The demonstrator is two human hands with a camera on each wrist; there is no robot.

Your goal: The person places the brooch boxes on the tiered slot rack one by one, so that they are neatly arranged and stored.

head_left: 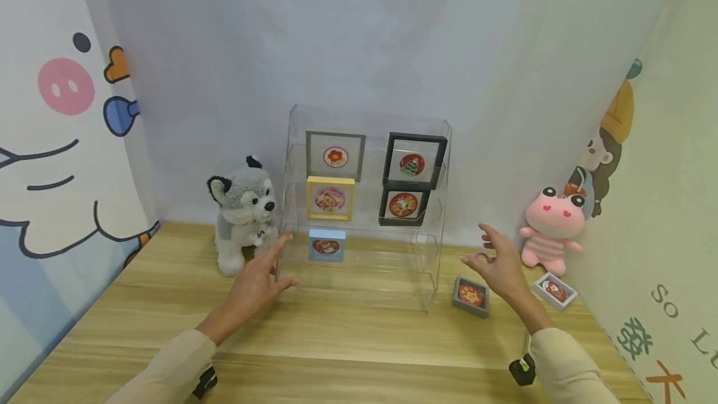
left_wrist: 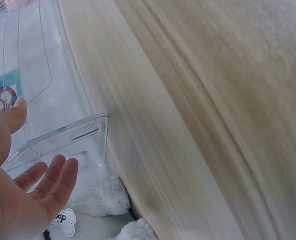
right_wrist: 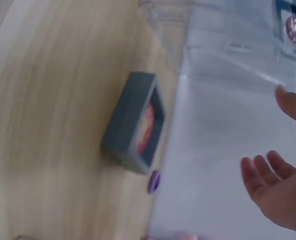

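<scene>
A clear acrylic tiered rack [head_left: 359,276] stands on the wooden table. My left hand [head_left: 253,285] is at its lower left side, thumb and fingers spread, holding nothing. In the left wrist view, the rack's end [left_wrist: 63,135] shows beyond the fingers. Off the rack's right side, my right hand [head_left: 502,270] hovers with fingers parted and nothing between them. Below it, a small grey frame [head_left: 471,297] with a red-and-orange picture lies on the table. On the rack are a grey frame [head_left: 335,156], a yellow one [head_left: 330,198], a blue one [head_left: 327,246] and two black ones [head_left: 415,161].
A plush husky [head_left: 247,217] sits left of the rack, close to my left hand. To the right are a pink plush toy [head_left: 554,229] and a pale frame [head_left: 555,290]. Near the grey frame is a purple ring [right_wrist: 154,182]. Behind the rack hangs a white curtain [head_left: 370,36].
</scene>
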